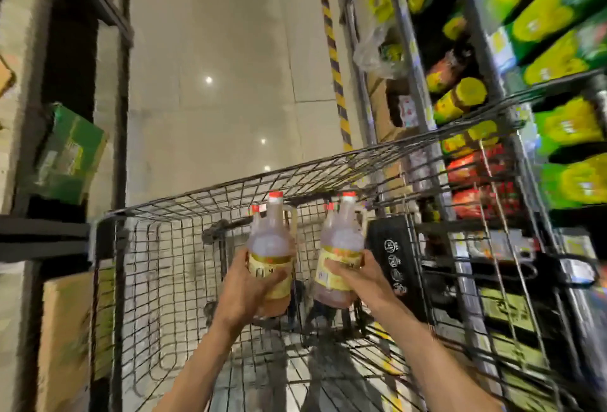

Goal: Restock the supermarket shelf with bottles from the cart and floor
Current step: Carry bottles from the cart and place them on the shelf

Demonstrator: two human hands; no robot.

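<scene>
Bottles (271, 241) gripped in left hand (249, 283) and right hand (353, 275).

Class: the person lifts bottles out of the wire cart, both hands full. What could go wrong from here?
1. Each hand, left hand and right hand, seems to hold two bottles by the body; one might slip.
2. Bottles could knock the cart rim.
3. No hand is free to steady anything at the shelf.
</scene>
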